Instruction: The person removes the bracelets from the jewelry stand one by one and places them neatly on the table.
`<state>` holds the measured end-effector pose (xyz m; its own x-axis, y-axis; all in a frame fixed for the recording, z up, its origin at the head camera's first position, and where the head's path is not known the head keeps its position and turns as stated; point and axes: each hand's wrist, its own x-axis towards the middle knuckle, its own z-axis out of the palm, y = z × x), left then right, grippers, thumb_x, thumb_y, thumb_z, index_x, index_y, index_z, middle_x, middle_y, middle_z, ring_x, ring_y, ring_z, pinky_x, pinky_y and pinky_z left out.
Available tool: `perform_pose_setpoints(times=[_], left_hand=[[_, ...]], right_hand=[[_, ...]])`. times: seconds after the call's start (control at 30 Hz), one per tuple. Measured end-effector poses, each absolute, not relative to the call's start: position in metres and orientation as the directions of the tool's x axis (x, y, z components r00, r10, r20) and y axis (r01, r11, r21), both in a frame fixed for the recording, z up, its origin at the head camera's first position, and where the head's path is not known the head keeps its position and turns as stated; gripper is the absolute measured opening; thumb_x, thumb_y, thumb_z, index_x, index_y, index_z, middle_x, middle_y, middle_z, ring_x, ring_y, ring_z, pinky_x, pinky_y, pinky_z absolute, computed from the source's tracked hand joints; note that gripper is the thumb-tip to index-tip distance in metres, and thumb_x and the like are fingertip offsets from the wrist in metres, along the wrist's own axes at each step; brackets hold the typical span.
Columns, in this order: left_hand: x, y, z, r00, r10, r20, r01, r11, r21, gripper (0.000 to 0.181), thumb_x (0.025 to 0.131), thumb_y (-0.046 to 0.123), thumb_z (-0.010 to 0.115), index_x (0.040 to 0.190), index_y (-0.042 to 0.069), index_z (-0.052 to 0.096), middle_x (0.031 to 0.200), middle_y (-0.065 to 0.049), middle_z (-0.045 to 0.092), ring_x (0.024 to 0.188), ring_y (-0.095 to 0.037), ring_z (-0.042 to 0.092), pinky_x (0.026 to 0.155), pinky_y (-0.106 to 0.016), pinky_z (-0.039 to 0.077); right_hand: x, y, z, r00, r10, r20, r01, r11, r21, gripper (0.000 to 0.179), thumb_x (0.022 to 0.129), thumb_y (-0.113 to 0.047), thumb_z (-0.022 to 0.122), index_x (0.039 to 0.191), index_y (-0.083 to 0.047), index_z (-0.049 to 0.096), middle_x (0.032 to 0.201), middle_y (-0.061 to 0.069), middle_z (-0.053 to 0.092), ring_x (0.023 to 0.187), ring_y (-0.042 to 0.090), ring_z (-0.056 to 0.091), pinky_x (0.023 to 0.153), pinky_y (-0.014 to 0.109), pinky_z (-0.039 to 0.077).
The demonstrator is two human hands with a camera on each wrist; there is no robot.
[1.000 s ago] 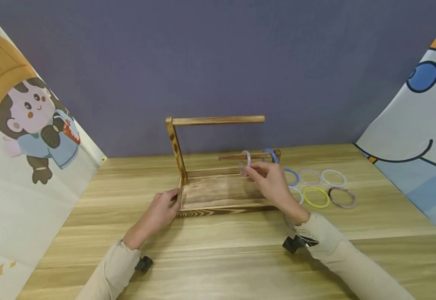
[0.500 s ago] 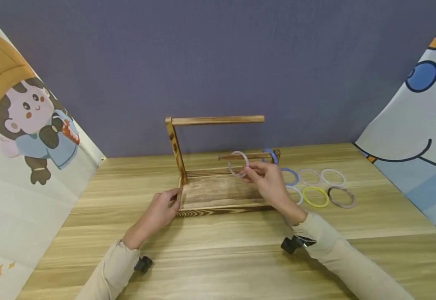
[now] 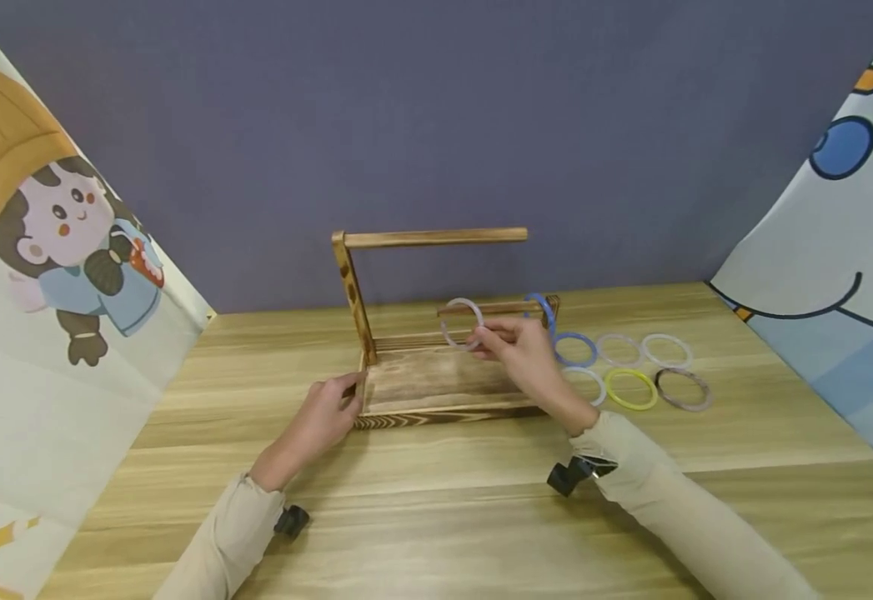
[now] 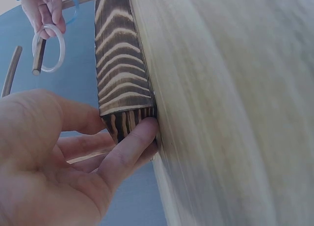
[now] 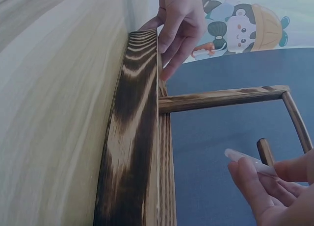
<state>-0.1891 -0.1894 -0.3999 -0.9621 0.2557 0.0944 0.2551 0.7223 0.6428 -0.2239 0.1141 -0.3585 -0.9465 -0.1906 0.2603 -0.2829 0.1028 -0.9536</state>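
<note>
My right hand [image 3: 526, 354] pinches a pale translucent bangle [image 3: 460, 301] between thumb and fingers. The bangle encircles the lower peg [image 3: 502, 309] of a brown wooden stand, near its free tip, as the left wrist view shows. In the right wrist view the bangle [image 5: 249, 160] appears nearly edge-on. Further along that peg, by its short post, hangs a blue bangle [image 3: 549, 313]. My left hand [image 3: 323, 412] grips the left front corner of the stand's base [image 3: 444, 417]; in the left wrist view its thumb and fingers clasp the dark-striped corner [image 4: 125, 124].
An upper bar [image 3: 436, 239] juts right from the stand's tall left post [image 3: 353, 300]. Right of the stand lie more bangles, among them a blue one [image 3: 575, 365], a yellow one [image 3: 634, 407] and a brownish one [image 3: 687, 408]. A dark partition [image 3: 436, 125] stands behind the table.
My right hand has shifted left, carrying the pale bangle toward the lower peg's free tip. The bangle has turned from nearly edge-on to face-on in the head view. My left hand stays put.
</note>
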Motion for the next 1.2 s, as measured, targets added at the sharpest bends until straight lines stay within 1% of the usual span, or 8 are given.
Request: perform_pose_setpoints(times=[0.07, 0.1, 0.2, 0.3, 0.53, 0.8, 1.13, 1.2], left_hand=[[-0.189, -0.19, -0.4, -0.963, 0.25, 0.102, 0.256, 0.728, 0.636, 0.043, 0.096, 0.0, 0.056, 0.138, -0.009, 0.052, 0.13, -0.033, 0.058, 0.07, -0.018, 0.06, 0.041, -0.024, 0.044], [-0.189, -0.19, -0.399, -0.963, 0.249, 0.101, 0.255, 0.73, 0.634, 0.044, 0.096, 0.0, 0.056, 0.138, -0.009, 0.052, 0.129, -0.033, 0.058, 0.07, -0.019, 0.061, 0.042, -0.025, 0.044], [-0.189, -0.19, -0.399, -0.964, 0.248, 0.092, 0.249, 0.733, 0.633, 0.044, 0.095, 0.0, 0.056, 0.138, -0.009, 0.052, 0.129, -0.033, 0.058, 0.063, -0.018, 0.058, 0.042, -0.024, 0.044], [-0.189, -0.19, -0.399, -0.967, 0.243, 0.082, 0.238, 0.731, 0.639, 0.045, 0.095, 0.001, 0.056, 0.139, -0.008, 0.051, 0.129, -0.033, 0.058, 0.054, -0.016, 0.049, 0.04, -0.024, 0.042], [-0.189, -0.189, -0.399, -0.966, 0.245, 0.082, 0.24, 0.732, 0.637, 0.044, 0.096, 0.001, 0.055, 0.139, -0.008, 0.051, 0.13, -0.033, 0.058, 0.054, -0.014, 0.047, 0.04, -0.024, 0.041], [-0.189, -0.189, -0.399, -0.966, 0.241, 0.097, 0.248, 0.741, 0.625, 0.044, 0.095, 0.0, 0.055, 0.138, -0.009, 0.052, 0.129, -0.032, 0.059, 0.066, -0.015, 0.057, 0.041, -0.024, 0.042], [-0.189, -0.189, -0.399, -0.964, 0.243, 0.11, 0.258, 0.747, 0.613, 0.043, 0.095, 0.001, 0.055, 0.138, -0.008, 0.054, 0.128, -0.031, 0.059, 0.063, -0.015, 0.055, 0.042, -0.024, 0.043], [-0.188, -0.189, -0.399, -0.964, 0.245, 0.1, 0.253, 0.743, 0.619, 0.044, 0.095, 0.001, 0.055, 0.138, -0.008, 0.053, 0.128, -0.032, 0.059, 0.058, -0.014, 0.052, 0.041, -0.023, 0.042]], right_hand=[[-0.224, 0.112, -0.358, -0.946, -0.194, 0.258, -0.28, 0.093, -0.956, 0.024, 0.099, -0.004, 0.06, 0.115, 0.011, 0.067, 0.101, 0.03, 0.07, 0.091, 0.034, 0.072, 0.077, 0.031, 0.06], [-0.225, 0.11, -0.358, -0.946, -0.196, 0.259, -0.28, 0.087, -0.956, 0.023, 0.098, -0.004, 0.06, 0.115, 0.011, 0.067, 0.101, 0.03, 0.07, 0.091, 0.035, 0.072, 0.077, 0.031, 0.06], [-0.224, 0.107, -0.357, -0.945, -0.202, 0.257, -0.275, 0.063, -0.96, 0.022, 0.098, -0.002, 0.06, 0.113, 0.011, 0.068, 0.098, 0.029, 0.071, 0.091, 0.036, 0.072, 0.077, 0.033, 0.06], [-0.225, 0.104, -0.357, -0.942, -0.216, 0.255, -0.272, 0.052, -0.961, 0.021, 0.098, -0.001, 0.06, 0.113, 0.011, 0.068, 0.097, 0.028, 0.071, 0.091, 0.036, 0.072, 0.078, 0.034, 0.06], [-0.223, 0.1, -0.356, -0.941, -0.237, 0.241, -0.256, 0.034, -0.966, 0.021, 0.098, 0.0, 0.059, 0.113, 0.011, 0.068, 0.099, 0.028, 0.071, 0.094, 0.036, 0.071, 0.08, 0.034, 0.06], [-0.224, 0.094, -0.355, -0.938, -0.245, 0.244, -0.261, 0.038, -0.965, 0.021, 0.098, 0.001, 0.059, 0.112, 0.012, 0.068, 0.099, 0.029, 0.071, 0.094, 0.036, 0.071, 0.08, 0.033, 0.06], [-0.226, 0.089, -0.352, -0.938, -0.263, 0.225, -0.252, 0.073, -0.965, 0.02, 0.098, 0.002, 0.058, 0.112, 0.011, 0.069, 0.097, 0.026, 0.071, 0.092, 0.035, 0.071, 0.079, 0.031, 0.06], [-0.226, 0.088, -0.351, -0.938, -0.271, 0.217, -0.248, 0.086, -0.965, 0.021, 0.098, 0.001, 0.059, 0.113, 0.011, 0.069, 0.096, 0.026, 0.071, 0.092, 0.037, 0.071, 0.079, 0.031, 0.06]])
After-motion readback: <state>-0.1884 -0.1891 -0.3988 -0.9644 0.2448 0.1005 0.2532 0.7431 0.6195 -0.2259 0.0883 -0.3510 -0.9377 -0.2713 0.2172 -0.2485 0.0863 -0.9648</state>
